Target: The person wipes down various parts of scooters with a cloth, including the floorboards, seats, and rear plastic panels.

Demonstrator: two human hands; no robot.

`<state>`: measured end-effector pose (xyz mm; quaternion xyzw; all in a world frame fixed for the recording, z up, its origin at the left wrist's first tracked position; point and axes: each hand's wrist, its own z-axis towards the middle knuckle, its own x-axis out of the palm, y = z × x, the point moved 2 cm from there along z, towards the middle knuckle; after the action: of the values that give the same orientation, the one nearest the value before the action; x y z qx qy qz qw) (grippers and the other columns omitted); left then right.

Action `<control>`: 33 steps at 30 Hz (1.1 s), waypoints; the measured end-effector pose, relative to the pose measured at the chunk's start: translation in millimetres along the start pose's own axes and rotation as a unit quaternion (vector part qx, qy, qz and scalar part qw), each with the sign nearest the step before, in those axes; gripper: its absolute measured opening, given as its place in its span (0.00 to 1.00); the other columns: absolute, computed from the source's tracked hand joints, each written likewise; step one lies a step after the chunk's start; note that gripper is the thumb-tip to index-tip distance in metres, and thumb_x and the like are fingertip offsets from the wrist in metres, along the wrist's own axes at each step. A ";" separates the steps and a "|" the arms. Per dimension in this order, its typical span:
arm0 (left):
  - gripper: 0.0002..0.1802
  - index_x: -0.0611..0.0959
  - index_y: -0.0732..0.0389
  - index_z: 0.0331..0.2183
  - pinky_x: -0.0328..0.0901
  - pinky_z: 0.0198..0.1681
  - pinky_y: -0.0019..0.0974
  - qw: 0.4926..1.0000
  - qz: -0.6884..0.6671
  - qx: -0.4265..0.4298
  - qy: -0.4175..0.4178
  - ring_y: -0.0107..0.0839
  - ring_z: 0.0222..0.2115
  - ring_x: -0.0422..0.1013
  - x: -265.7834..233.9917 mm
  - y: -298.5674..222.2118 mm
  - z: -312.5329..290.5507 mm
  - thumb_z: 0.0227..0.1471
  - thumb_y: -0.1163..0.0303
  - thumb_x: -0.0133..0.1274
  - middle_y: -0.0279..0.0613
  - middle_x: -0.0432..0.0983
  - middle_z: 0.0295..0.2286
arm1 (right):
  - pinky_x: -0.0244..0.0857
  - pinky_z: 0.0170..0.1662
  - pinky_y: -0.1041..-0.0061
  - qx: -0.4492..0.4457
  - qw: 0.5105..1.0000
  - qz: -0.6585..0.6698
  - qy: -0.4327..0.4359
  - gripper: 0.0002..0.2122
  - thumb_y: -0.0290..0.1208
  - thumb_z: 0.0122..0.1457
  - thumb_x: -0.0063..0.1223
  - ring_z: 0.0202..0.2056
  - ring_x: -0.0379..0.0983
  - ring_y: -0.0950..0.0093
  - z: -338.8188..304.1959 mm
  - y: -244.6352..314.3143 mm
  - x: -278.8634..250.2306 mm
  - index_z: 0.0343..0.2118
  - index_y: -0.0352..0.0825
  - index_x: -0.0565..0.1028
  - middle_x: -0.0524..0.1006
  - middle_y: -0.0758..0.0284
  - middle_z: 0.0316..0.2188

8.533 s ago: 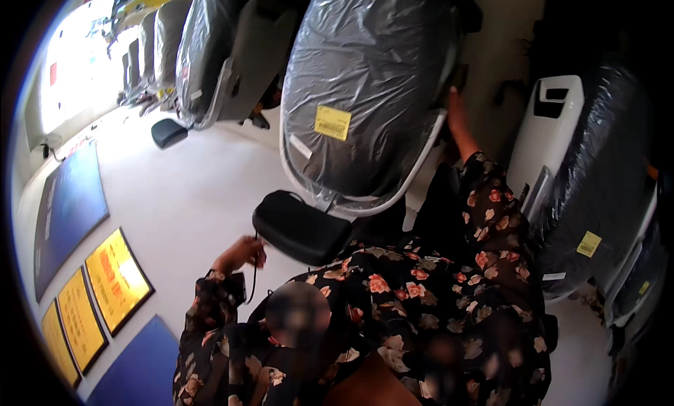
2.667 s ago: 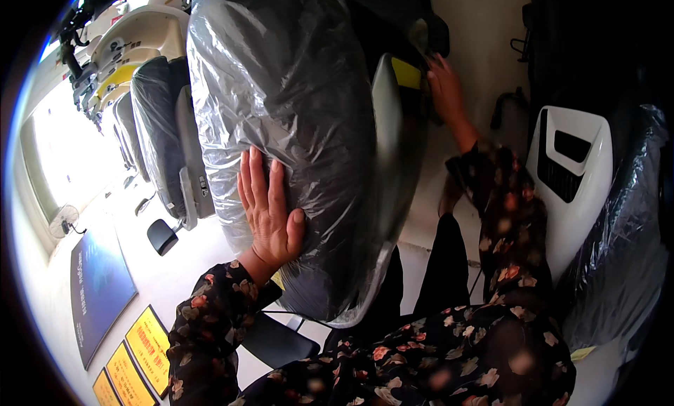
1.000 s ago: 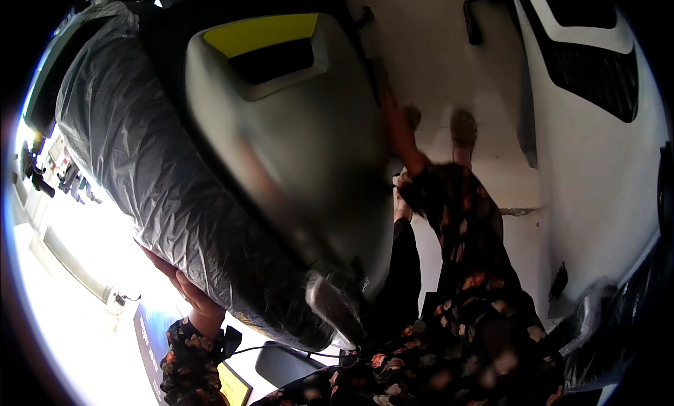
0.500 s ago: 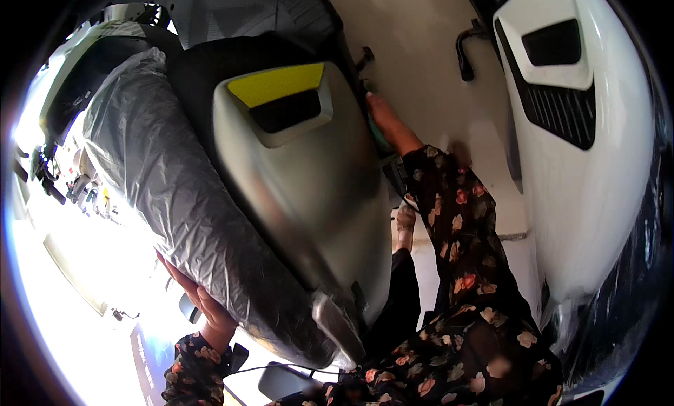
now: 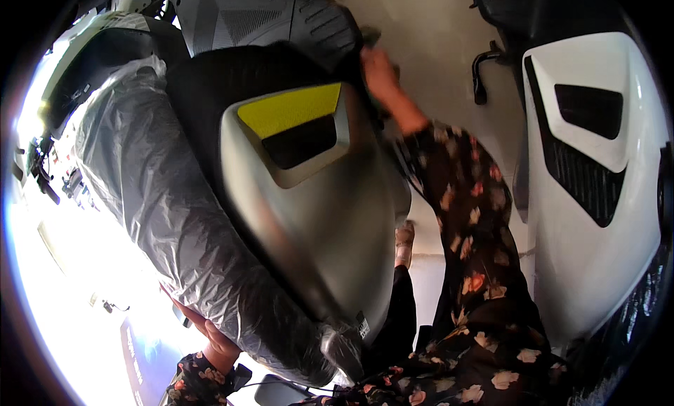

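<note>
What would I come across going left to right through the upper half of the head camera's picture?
Plastic-wrapped seat, yellow patch, the person's right hand, black hooked lever, white panel.

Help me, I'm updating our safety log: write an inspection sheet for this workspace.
Surface: pale floor, partly shadowed.
Job's things: silver scooter with a plastic-wrapped seat, its wrapping wrinkled.
Clutter: blue board at lower left, partly washed out by glare.
Left hand: against the outer side of the seat.
Right hand: beside the grey footboard; whether it grips anything is unclear.
Cables: thin dark cord near the left wrist.
Surroundings: white scooter on the right; strong glare at left.
</note>
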<state>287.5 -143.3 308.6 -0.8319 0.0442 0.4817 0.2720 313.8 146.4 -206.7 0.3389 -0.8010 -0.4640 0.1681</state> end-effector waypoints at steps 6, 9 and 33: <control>0.42 0.43 0.64 0.66 0.33 0.67 0.51 0.999 0.013 0.026 0.019 0.50 0.66 0.38 14.8 -19.2 3.5 0.61 0.48 0.33 0.56 0.37 0.65 | 0.59 0.53 0.69 -0.044 0.993 0.087 0.061 0.17 0.33 0.67 0.41 0.46 0.67 0.67 -99.9 -19.9 -16.5 0.53 0.28 0.70 0.70 0.58 0.43; 0.42 0.43 0.65 0.66 0.32 0.66 0.52 0.999 0.024 0.038 0.027 0.51 0.66 0.38 15.7 -24.7 7.2 0.61 0.48 0.33 0.57 0.36 0.65 | 0.59 0.54 0.72 0.011 0.996 0.059 0.062 0.19 0.38 0.69 0.39 0.47 0.69 0.69 -34.9 25.8 -16.6 0.54 0.28 0.70 0.73 0.59 0.45; 0.36 0.56 0.69 0.62 0.35 0.64 0.61 0.976 0.156 0.149 0.006 0.65 0.64 0.40 7.1 -63.3 47.6 0.58 0.56 0.35 0.68 0.42 0.63 | 0.70 0.49 0.63 0.440 0.762 0.472 0.053 0.20 0.44 0.66 0.44 0.41 0.75 0.65 -197.7 12.6 -140.3 0.51 0.34 0.73 0.78 0.61 0.42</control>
<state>275.5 -64.6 310.3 -0.7678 0.2463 0.5012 0.3139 524.5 124.2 -88.2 -0.0215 -0.9657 0.0957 0.2405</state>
